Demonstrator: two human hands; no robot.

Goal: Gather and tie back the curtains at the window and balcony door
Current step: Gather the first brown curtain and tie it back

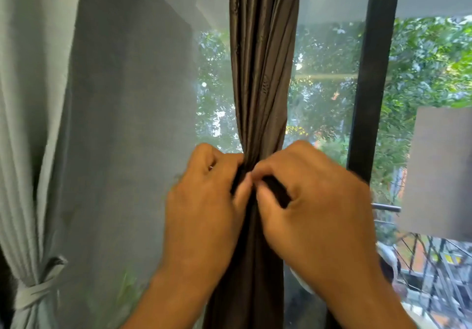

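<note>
Brown curtain (260,85), gathered into a narrow bundle mid-frame, is pinched at its waist by left hand (204,201) and right hand (314,201), fingers curled around a dark tie (274,188). Far behind, window glass (324,98) shows trees.

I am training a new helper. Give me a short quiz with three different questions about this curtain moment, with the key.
1. True or false: the pale curtain on the left is already tied.
2. Which does the right hand grip? A) the dark curtain B) the black frame
3. Fill in: the left hand grips the dark curtain from its ___ side.

Key: 1 true; 2 A; 3 left.
</note>
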